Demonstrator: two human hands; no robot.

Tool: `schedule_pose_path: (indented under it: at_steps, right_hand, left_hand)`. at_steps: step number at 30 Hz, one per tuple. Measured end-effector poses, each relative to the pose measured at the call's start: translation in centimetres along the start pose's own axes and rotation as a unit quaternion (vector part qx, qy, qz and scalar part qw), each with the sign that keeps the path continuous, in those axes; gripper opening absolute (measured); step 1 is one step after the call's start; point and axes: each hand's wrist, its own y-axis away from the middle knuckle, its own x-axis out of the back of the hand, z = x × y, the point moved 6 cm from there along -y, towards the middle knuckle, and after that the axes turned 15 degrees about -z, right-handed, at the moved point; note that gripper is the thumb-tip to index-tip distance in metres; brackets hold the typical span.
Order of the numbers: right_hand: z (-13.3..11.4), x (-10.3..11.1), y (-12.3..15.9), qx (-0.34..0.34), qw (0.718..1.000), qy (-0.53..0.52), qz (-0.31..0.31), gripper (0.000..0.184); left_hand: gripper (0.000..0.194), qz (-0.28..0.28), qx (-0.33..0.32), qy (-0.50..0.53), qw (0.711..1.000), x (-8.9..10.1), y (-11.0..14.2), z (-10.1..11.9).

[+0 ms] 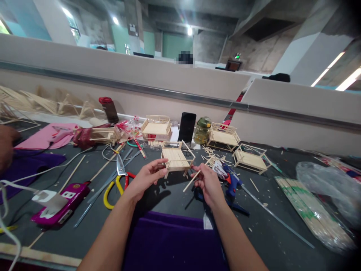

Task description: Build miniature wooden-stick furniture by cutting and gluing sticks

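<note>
The small stick-built frame is in front of me, over the middle of the worktop; whether its legs touch down I cannot tell. My left hand has thumb and fingers pinched on its left side. My right hand has its grip closed on a thin stick by the frame's right corner. I take this for a fitting step; the next move calls for a steady left hold and careful lining-up. The glue gun lies just beside my right hand, the scissors near my left.
</note>
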Motion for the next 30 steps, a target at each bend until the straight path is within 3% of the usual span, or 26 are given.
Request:
schedule_pose_path:
  at_steps: [8,15,21,30]
  right_hand:
    - [-2.5,-2.1,-0.9,0.023,0.999,-0.015,-0.021,0.035]
    - [-1.2,-2.1,-0.9,0.014,0.998,-0.065,-0.021,0.03]
    - [-1.4,-0.7,-0.4,0.05,0.992,-0.107,0.036,0.024]
    - [-0.2,-0.9,-0.1,0.027,0.992,-0.119,0.038,0.036]
  left_hand:
    - [0.041,0.11,-0.032,-0.02,0.993,0.2,0.3,1.2]
    - [0.034,0.19,-0.065,-0.058,0.978,0.4,0.3,1.3]
    - [0.04,0.207,-0.066,-0.037,0.975,0.1,0.2,1.6]
    - [0.055,0.181,-0.06,-0.007,0.982,0.1,0.6,1.6]
